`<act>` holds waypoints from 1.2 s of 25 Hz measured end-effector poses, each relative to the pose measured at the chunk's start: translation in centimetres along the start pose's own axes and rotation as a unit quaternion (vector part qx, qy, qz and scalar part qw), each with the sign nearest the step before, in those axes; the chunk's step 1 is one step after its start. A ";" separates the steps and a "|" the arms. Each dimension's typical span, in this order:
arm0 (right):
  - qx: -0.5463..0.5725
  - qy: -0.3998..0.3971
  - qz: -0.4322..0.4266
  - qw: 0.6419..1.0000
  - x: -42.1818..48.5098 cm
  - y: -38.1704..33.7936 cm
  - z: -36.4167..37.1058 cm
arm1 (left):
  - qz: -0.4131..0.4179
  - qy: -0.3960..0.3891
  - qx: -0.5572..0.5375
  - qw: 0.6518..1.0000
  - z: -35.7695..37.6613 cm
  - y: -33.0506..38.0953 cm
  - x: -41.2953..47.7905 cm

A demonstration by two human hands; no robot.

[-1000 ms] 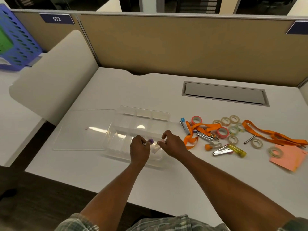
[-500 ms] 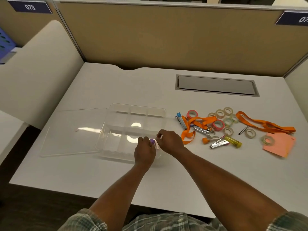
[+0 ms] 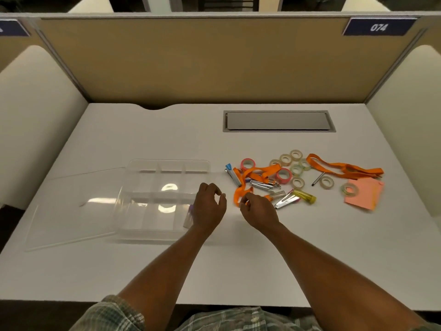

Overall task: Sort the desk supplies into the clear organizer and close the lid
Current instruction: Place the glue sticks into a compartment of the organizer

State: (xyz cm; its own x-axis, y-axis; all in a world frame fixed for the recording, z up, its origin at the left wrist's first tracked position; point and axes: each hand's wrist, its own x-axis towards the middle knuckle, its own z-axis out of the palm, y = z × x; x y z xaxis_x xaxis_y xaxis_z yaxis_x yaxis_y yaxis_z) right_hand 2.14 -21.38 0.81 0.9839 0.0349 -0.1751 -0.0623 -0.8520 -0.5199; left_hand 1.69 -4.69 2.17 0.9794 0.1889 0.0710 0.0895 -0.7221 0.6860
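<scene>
"074" in white on dark blue tag (image 3: 379, 27), top right of tan partition (image 3: 202, 60); left tag (image 3: 12, 28) cut off, unreadable

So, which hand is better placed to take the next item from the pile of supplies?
Right. The right hand, empty, is next to the nearer orange lanyard at the edge of the pile; the left hand is over the clear organizer's right end, farther from the supplies.

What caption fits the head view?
Left hand by the organizer, right hand by the lanyard; lid off, supplies mostly unsorted.
</scene>
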 end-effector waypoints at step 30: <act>-0.029 0.039 0.067 0.997 -0.5 16.4 -9.3 | 0.101 -0.124 0.166 0.973 14.1 8.4 -2.2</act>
State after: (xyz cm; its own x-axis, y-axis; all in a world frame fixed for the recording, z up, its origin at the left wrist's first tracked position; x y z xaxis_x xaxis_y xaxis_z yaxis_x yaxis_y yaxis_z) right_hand 2.19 -40.25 0.19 0.9777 -0.1198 -0.1722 -0.1860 -0.8748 -0.4473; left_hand 2.79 -20.52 -2.45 0.9930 -0.1152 -0.0250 -0.0955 -0.9106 0.4021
